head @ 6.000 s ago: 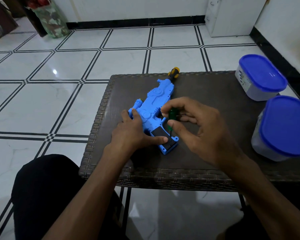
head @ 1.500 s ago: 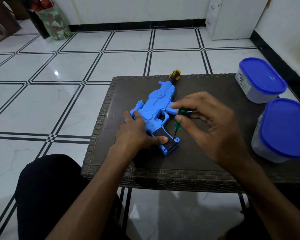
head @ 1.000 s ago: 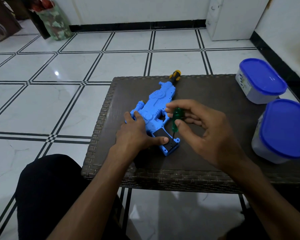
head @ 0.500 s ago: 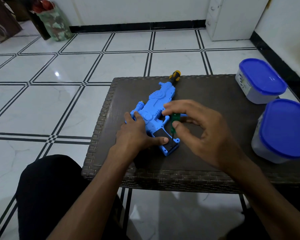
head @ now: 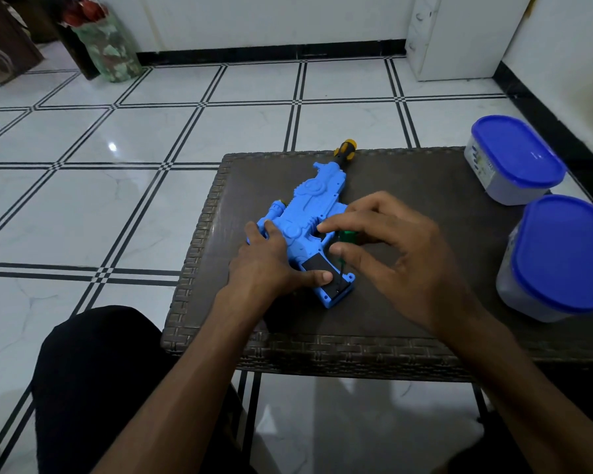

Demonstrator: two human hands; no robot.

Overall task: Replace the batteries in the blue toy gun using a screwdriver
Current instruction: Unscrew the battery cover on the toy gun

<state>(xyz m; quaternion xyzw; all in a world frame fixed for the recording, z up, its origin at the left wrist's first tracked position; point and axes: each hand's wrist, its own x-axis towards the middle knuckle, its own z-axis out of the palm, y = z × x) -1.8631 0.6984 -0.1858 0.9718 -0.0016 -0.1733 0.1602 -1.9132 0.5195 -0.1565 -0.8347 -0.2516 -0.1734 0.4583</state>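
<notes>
Fingers [head: 326, 227] of the right hand [head: 401, 258] pinch a green-handled screwdriver [head: 345, 239], tip on the black battery cover [head: 326, 277] of the blue toy gun [head: 308, 213]; the left hand [head: 267, 265] presses the gun flat on the woven surface [head: 408, 186].

The blue toy gun [head: 308, 213] lies flat on its side, its yellow-and-black muzzle toward one o'clock and its grip toward five o'clock, black battery cover [head: 324, 275] facing up. A green-handled screwdriver [head: 345, 244] stands nearly upright, tip on the cover's lower right corner.
</notes>
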